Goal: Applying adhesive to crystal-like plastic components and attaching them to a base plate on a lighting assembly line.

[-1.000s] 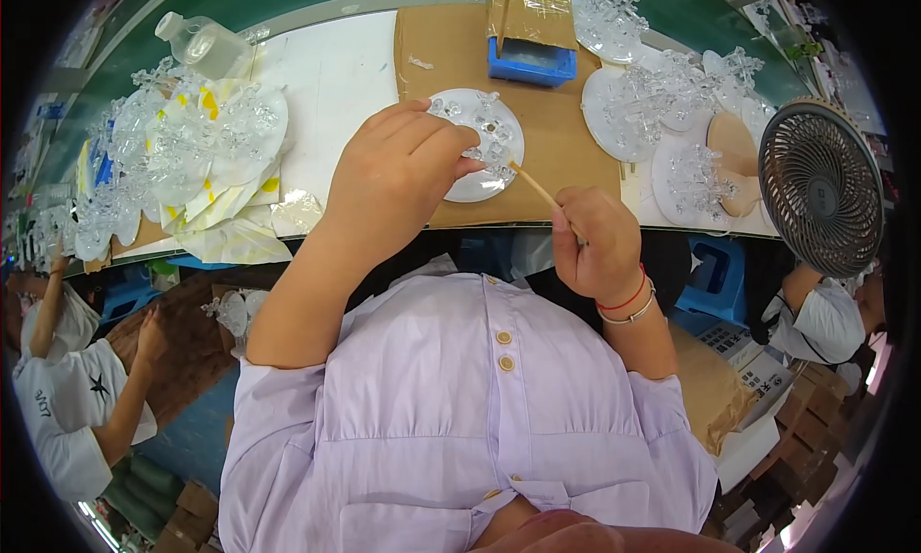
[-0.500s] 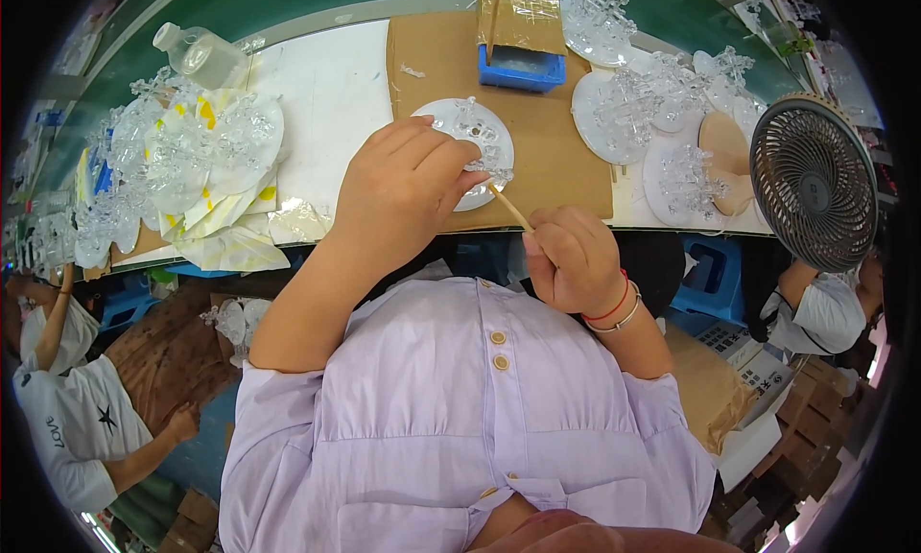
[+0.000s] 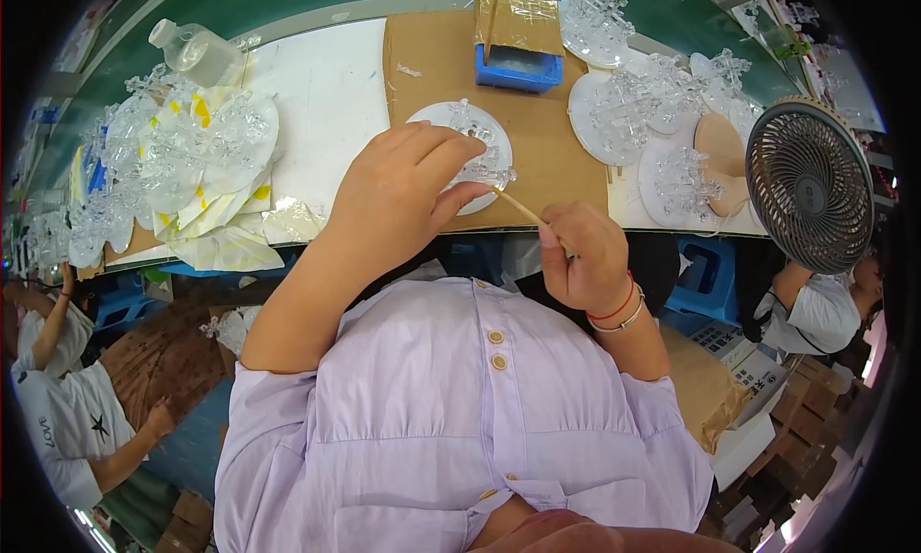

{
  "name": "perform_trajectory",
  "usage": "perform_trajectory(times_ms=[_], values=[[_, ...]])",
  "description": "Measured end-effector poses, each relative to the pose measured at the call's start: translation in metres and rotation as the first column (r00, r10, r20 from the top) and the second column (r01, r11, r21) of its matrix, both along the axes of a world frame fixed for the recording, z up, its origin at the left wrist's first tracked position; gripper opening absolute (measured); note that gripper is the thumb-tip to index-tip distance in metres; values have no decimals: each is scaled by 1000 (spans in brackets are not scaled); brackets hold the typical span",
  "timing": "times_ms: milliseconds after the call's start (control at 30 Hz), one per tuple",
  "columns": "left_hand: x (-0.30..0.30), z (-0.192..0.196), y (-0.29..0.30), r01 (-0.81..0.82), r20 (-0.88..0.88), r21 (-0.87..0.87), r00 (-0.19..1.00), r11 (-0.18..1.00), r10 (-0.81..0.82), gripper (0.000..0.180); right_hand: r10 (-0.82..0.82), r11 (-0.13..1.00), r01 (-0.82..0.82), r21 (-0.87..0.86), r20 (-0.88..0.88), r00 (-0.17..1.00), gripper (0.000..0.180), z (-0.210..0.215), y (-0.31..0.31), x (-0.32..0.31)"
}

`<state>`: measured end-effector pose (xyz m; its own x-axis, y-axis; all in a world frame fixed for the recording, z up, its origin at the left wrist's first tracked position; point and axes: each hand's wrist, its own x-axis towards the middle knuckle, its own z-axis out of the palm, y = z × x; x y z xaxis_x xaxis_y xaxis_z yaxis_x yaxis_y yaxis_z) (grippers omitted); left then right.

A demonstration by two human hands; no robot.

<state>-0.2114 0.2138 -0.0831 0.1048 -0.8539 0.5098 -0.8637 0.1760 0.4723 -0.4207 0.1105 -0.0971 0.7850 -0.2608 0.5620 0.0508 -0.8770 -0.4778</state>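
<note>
A round white disc (image 3: 441,113) with clear plastic pieces (image 3: 491,160) standing on it lies on the cardboard before me. My left hand (image 3: 398,184) reaches over its left side, with bent fingers and thumb on either side of a clear piece; the fingers' far sides are hidden. From the right, my right hand (image 3: 583,256) pinches a thin wooden stick (image 3: 521,207) between thumb and fingers. The stick's tip meets the clear piece at the disc's near right edge, close to my left thumb.
Behind the disc stands a blue box (image 3: 518,70) with a cardboard flap. Clear plastic assemblies on discs (image 3: 614,121) crowd the right, beside a dark fan (image 3: 811,184). More assemblies (image 3: 206,141) and a clear bottle (image 3: 197,54) are at left. Other people sit at both sides.
My right hand has drawn slightly right and down, showing more of the stick. My left thumb has moved a little away from the index finger. The view has shifted slightly.
</note>
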Motion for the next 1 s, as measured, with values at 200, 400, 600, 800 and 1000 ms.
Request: perform_trajectory(times_ms=[200,400,600,800,1000], values=[[17,4,10,2,44,22,999,1000,-3,34,-90,996,90,-22,35,995,14,4,0,1],[23,-7,23,-5,-80,120,997,993,14,35,22,1000,-22,-19,-13,1000,13,3,5,6],[11,-20,13,19,-108,49,994,999,-13,29,-112,993,105,-50,-167,980,3,-2,5,-13],[1,-20,18,-40,-97,-33,995,999,37,28,-100,995,102,24,-57,993,4,4,8,-4],[10,-15,20,-19,-157,24,987,1000,23,32,-55,996,54,67,11,998,5,4,8,4]])
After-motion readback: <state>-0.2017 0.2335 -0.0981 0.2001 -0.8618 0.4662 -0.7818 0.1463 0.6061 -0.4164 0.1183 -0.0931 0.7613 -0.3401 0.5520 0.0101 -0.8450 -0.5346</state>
